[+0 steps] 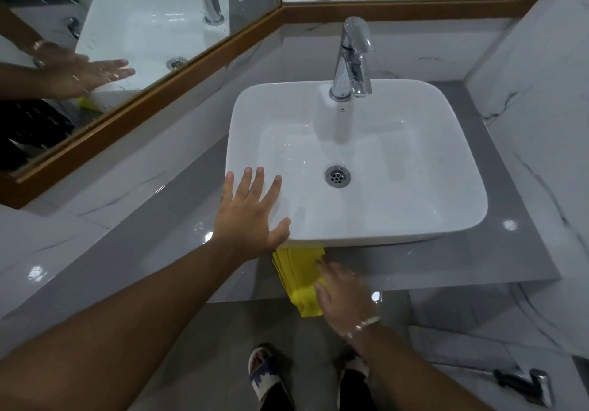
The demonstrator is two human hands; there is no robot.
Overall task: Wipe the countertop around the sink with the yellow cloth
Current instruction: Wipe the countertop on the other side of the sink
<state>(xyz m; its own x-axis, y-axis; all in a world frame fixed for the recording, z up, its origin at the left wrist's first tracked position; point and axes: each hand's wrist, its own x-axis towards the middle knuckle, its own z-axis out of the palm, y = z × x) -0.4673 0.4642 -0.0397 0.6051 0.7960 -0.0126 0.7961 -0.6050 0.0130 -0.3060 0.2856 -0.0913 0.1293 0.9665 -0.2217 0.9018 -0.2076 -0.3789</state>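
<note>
A white rectangular sink [446, 143] stands on a grey countertop [430, 261]. The yellow cloth [294, 275] lies on the countertop's front strip, just under the sink's front-left rim, with one end hanging over the counter edge. My right hand [342, 292] lies flat on the cloth's right side, pressing it down; the hand looks blurred. My left hand [250, 216] rests spread open on the sink's front-left corner, holding nothing.
A chrome faucet [352, 60] rises at the back of the sink, and a drain [337, 177] sits in the basin. Wood-framed mirrors [143, 98] line the back and left walls. Marble wall on the right. A bidet sprayer [526, 382] lies low at the right.
</note>
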